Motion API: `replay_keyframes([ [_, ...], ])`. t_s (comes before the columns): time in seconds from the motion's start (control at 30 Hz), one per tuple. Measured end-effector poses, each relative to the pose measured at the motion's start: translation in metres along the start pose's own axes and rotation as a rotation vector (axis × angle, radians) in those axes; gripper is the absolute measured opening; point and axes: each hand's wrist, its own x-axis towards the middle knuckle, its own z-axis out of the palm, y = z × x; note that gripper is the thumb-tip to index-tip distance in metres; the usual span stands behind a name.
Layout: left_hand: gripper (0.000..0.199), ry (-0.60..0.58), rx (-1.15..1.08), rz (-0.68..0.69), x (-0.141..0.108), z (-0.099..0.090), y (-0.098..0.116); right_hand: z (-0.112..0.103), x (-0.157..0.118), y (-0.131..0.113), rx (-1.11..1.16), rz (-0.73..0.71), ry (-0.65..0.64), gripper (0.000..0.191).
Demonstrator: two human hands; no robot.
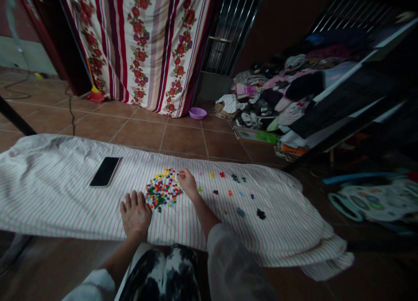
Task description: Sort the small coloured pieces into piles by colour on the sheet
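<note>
A heap of small multicoloured pieces lies on a striped cloth. At the heap's near left edge, my left hand rests palm down with its fingers stretched out. My right hand is over the heap's right edge, fingertips pinched together; whatever is in them is too small to make out. Right of it, little groups sorted by colour are spread out, among them a yellow group, a red group, an orange group and a black group.
A phone lies on the cloth left of the heap. Beyond the cloth are a floral curtain, a purple basin and a broom on the tiled floor. Piled clothes fill the back right. Dark bars flank the cloth.
</note>
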Motion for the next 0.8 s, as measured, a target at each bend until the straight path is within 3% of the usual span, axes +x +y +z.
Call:
replay_keyframes([
  [0.47, 0.048, -0.052, 0.003, -0.015, -0.001, -0.009, 0.003, -0.025, -0.017, 0.003, 0.162, 0.051, -0.064, 0.023],
  [0.8, 0.045, -0.039, 0.021, 0.009, -0.003, -0.015, 0.003, -0.058, -0.03, 0.033, 0.067, 0.065, 0.065, 0.02],
])
